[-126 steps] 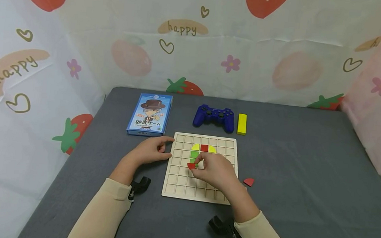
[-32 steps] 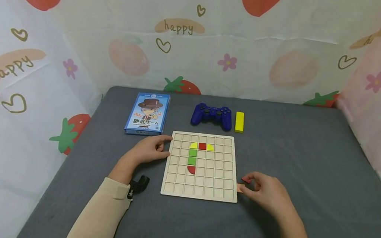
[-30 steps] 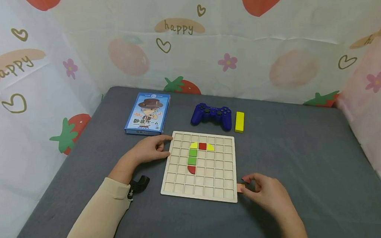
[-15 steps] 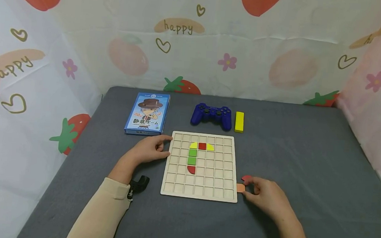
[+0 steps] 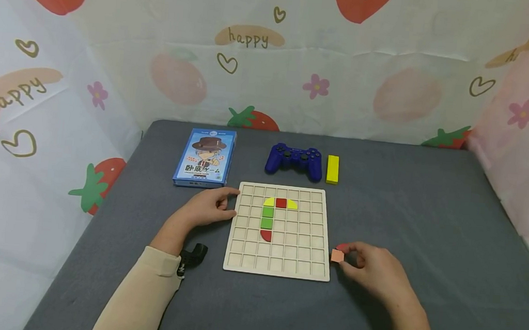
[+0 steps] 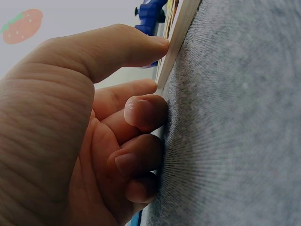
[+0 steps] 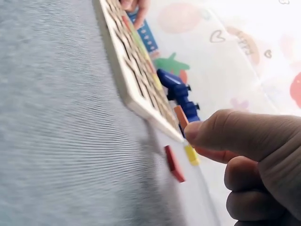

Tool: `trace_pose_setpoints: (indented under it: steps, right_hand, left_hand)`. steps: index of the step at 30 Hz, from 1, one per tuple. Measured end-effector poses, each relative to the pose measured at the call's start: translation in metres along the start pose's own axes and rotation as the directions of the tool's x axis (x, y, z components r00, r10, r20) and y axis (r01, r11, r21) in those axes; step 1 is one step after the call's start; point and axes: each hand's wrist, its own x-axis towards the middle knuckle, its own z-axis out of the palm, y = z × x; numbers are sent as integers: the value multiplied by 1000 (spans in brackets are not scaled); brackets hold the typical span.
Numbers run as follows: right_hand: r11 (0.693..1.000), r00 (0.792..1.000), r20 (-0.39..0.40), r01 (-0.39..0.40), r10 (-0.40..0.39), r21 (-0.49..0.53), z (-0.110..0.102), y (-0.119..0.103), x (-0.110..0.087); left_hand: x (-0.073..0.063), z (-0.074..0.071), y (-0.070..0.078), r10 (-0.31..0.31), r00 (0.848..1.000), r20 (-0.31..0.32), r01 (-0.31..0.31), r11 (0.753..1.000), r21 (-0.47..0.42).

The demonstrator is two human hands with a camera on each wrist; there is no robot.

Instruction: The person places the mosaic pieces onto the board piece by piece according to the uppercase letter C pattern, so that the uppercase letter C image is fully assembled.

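Note:
A pale wooden grid board [image 5: 247, 259] lies on the grey table, holding several coloured tiles in its cells. They include a red quarter-round tile [image 5: 265, 235], green squares [image 5: 267, 217] and yellow quarter-rounds. My left hand [image 5: 207, 205] touches the board's left edge with thumb and index fingertips; in the left wrist view its other fingers are loosely bent. Beside the board's right edge, my right hand [image 5: 373, 269] pinches an orange square tile [image 5: 337, 256] between thumb and finger. In the right wrist view the tile is held up off the table, and a loose red tile [image 7: 174, 164] lies below it.
Behind the board are a blue game box [image 5: 205, 158], a dark blue game controller [image 5: 294, 160] and a yellow block [image 5: 332, 169]. A strawberry-print cloth [image 5: 271, 82] hangs along the back and sides of the table [image 5: 428, 214].
The red quarter-round went into the board's left column, and my right hand moved right, off the board. It has picked up the orange tile. My left hand stays at the board's edge.

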Motion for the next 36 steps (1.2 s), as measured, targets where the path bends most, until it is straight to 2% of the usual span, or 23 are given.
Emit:
trace_pose_setpoints:
  steps: [18, 36]
  right_hand:
    - [998, 996, -65, 67, -65, 20, -39, -26, 12]
    - [984, 982, -67, 173, -174, -32, -51, -67, 39]
  left_hand:
    - [1, 1, -1, 5, 1000, -1, -5, 1000, 9]
    - [1, -1, 0, -9, 1000, 2, 9, 1000, 2]
